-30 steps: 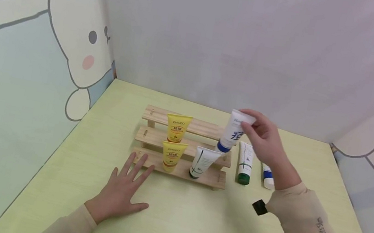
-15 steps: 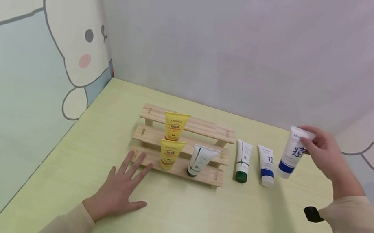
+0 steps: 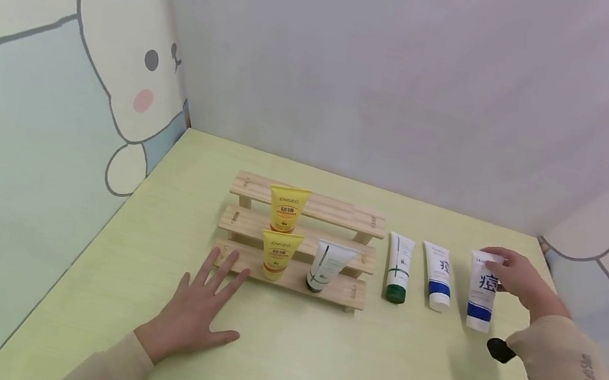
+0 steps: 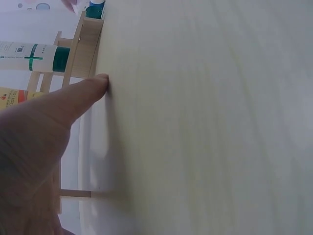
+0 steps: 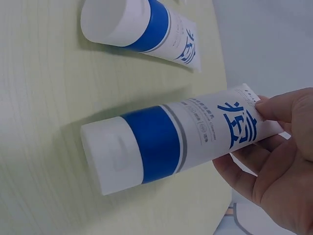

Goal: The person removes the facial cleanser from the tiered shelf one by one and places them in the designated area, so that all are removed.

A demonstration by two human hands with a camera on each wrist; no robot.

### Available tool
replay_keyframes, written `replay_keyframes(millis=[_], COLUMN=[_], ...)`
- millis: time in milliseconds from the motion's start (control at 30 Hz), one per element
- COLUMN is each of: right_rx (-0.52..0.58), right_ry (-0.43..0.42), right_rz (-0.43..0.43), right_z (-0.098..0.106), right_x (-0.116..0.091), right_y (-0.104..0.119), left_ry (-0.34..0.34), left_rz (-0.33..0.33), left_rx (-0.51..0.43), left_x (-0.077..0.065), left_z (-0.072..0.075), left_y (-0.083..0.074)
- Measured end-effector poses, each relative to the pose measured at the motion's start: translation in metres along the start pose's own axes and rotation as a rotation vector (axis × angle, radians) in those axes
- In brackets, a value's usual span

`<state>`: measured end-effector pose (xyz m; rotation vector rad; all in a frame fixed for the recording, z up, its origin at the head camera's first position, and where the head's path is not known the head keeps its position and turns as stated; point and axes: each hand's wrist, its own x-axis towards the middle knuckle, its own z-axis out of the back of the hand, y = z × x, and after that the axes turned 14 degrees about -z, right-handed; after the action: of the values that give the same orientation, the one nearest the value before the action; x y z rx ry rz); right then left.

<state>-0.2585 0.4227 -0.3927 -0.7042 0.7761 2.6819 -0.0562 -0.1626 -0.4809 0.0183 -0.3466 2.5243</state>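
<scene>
At the right of the table, my right hand (image 3: 519, 280) pinches the flat end of a white and blue cleanser tube (image 5: 157, 142), its white cap pointing toward me. The tube hangs low over the table; whether it touches the surface I cannot tell. My left hand (image 3: 194, 309) lies spread, fingertips at the lowest step of a wooden rack (image 3: 290, 275). Two yellow tubes stand on the rack, an upper yellow tube (image 3: 287, 209) and a lower yellow tube (image 3: 277, 256). A white tube with a dark cap (image 3: 329, 267) leans on the bottom step.
Between the rack and my right hand lie a green-capped white tube (image 3: 399, 266) and another white and blue tube (image 3: 437, 276). Behind the table (image 3: 346, 372) rises a pale wall (image 3: 383, 82), with cartoon-printed panels at both sides.
My right hand has carried the white and blue cleanser tube from the rack to the right, then lowered it beside the other tubes. My left hand keeps its place.
</scene>
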Motion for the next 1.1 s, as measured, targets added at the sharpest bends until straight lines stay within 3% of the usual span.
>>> replay_keyframes(millis=[267,533,700,867,1100], right_rx=[0.06,0.102,0.129,0.075,0.013], right_ry=[-0.065,-0.231,-0.271,-0.282,-0.3], right_rz=[-0.042,-0.116,-0.186,-0.246,-0.227], right_z=[-0.018,-0.037,-0.041,-0.038,-0.027], right_x=[0.025,0.037,0.036,0.031,0.02], right_y=[-0.008,-0.009,-0.008,-0.01,-0.012], left_ry=[0.002,0.001,0.007,0.004,0.008], left_rz=[0.002,0.002,0.004,-0.002,0.003], left_rx=[0.013,-0.003,-0.008,0.003,0.01], left_x=[0.0,0.0,0.0,0.0,0.0], left_z=[-0.002,0.0,0.002,0.003,0.003], left_y=[0.0,-0.001,-0.002,-0.003,-0.002])
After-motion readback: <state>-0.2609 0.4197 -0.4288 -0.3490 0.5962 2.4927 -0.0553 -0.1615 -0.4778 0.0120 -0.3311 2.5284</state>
